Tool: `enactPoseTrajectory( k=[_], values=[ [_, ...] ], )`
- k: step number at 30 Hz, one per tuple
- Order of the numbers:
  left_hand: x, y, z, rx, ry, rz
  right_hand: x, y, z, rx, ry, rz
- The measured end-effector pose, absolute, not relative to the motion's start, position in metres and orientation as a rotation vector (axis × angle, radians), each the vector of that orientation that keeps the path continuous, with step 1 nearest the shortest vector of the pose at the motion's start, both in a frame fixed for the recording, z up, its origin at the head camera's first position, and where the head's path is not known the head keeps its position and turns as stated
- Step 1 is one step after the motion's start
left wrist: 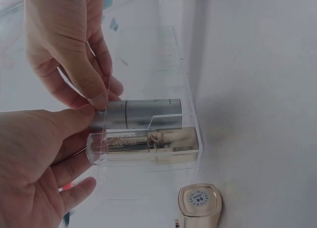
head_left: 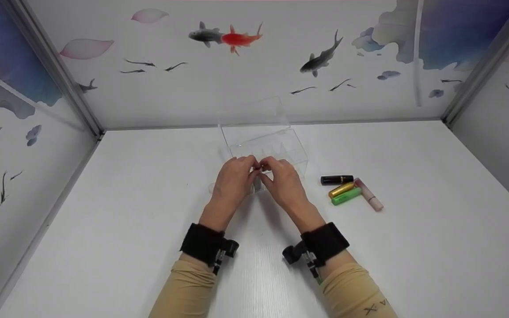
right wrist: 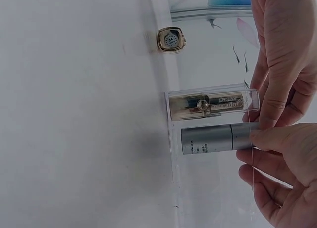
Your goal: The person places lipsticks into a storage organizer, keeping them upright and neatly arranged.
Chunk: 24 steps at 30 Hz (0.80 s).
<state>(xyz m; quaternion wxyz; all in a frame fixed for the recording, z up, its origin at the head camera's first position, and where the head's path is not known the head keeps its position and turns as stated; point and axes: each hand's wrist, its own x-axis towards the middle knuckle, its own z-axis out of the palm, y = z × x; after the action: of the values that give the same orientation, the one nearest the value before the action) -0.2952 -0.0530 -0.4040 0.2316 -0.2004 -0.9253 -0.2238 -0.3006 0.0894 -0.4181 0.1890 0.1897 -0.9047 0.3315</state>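
Both hands on silver tube

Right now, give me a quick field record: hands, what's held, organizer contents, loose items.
left hand: pinches the end of the silver-grey lipstick tube
right hand: pinches the same tube end
clear acrylic organizer box: silver tube lies in a slot, next to a gold lipstick in a clear case
beside box: gold square-capped lipstick standing upright
loose on white table: black tube, gold tube, green tube, pink tube
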Motion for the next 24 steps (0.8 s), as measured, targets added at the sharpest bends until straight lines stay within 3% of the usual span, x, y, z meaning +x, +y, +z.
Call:
enactPoseTrajectory(
  k=[24],
  values=[
    [-0.2933, -0.0519, -0.4019, -0.564, -2.557, -0.524, -0.2991, 0.0895, -0.4188, 0.609, -2.495, 0.812]
  ],
)
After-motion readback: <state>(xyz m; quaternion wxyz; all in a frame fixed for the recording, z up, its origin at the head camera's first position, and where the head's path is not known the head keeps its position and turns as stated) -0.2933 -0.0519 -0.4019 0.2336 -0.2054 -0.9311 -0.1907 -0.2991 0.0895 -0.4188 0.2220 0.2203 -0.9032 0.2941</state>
